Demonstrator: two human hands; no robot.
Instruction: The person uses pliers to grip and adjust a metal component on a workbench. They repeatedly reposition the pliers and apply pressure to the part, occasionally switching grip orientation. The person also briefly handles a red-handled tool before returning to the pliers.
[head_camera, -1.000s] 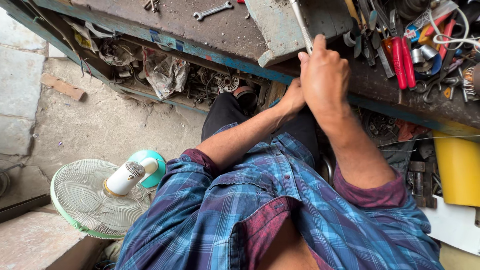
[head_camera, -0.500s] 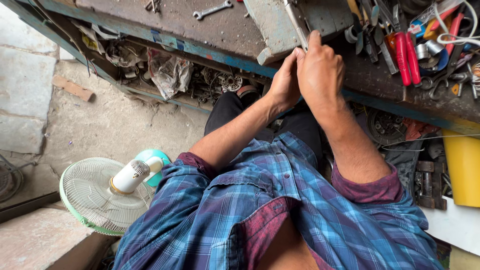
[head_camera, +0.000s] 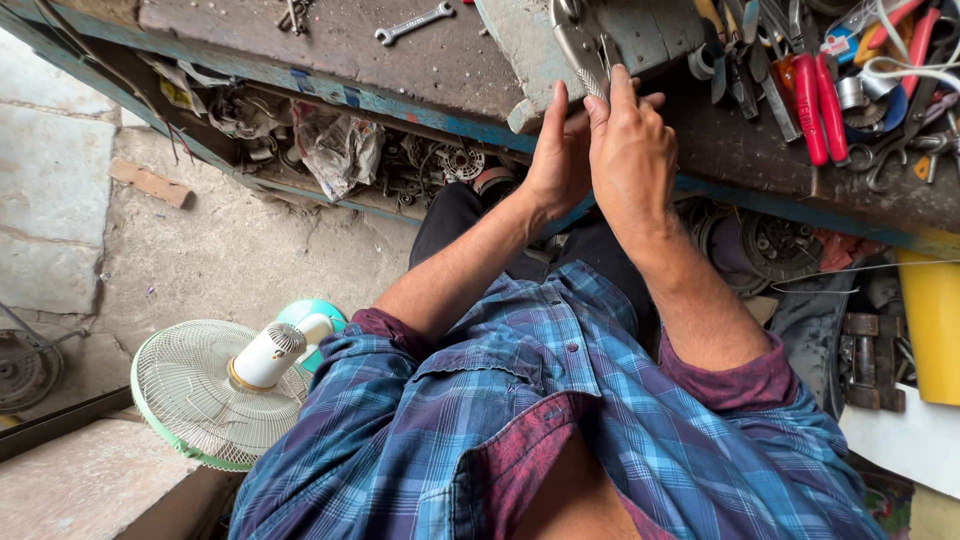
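Observation:
Both my hands meet at the front edge of a worn workbench (head_camera: 330, 60). My right hand (head_camera: 632, 150) pinches the lower end of a long silvery metal tool (head_camera: 578, 45), which lies against a grey metal block (head_camera: 640, 35). My left hand (head_camera: 556, 165) presses in from the left. Its fingers curl onto the same tool, with the index finger straight up along the block's edge. The tool's gripped end is hidden between my fingers. My blue plaid sleeves are rolled to the elbows.
A wrench (head_camera: 412, 22) lies on the bench top. Red-handled pliers (head_camera: 812, 100) and several other tools are heaped at the right. The shelf below holds a crumpled bag (head_camera: 335, 150) and metal parts. A green-and-white fan (head_camera: 225, 385) stands on the floor at the left, and a yellow container (head_camera: 930, 320) at the right.
My right hand went from a closed fist round the tool to a fingertip pinch. My left index finger straightened. Both hands stayed together at the bench edge, and the view shifted a little.

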